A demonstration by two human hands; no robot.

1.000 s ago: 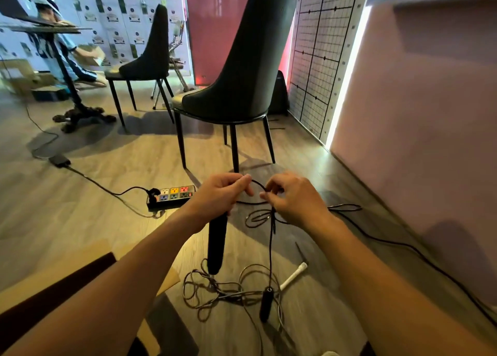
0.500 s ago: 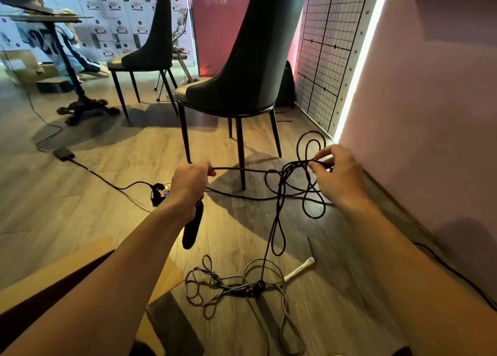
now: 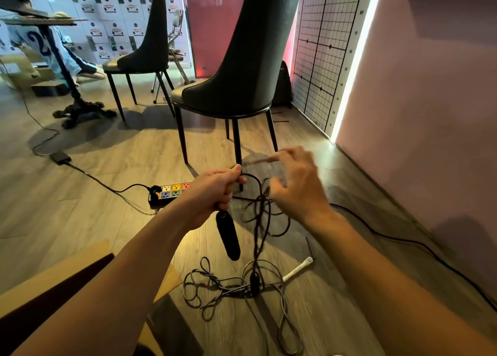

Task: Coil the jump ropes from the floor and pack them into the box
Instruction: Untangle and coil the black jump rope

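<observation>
Jump ropes (image 3: pixel 215 288) on floor (image 3: pixel 80 216) before chair (image 3: pixel 242 73); power strip (image 3: pixel 172 193) left.

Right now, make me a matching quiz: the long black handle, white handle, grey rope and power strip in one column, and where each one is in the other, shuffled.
Things:
1. long black handle
2. white handle
3. grey rope
4. power strip

Places:
A. tangled in a heap on the floor
B. flat on the floor beyond the left hand, sockets up
C. hanging down from the left hand's grip
D. lying on the floor right of the heap

Pairs: 1-C, 2-D, 3-A, 4-B
</observation>
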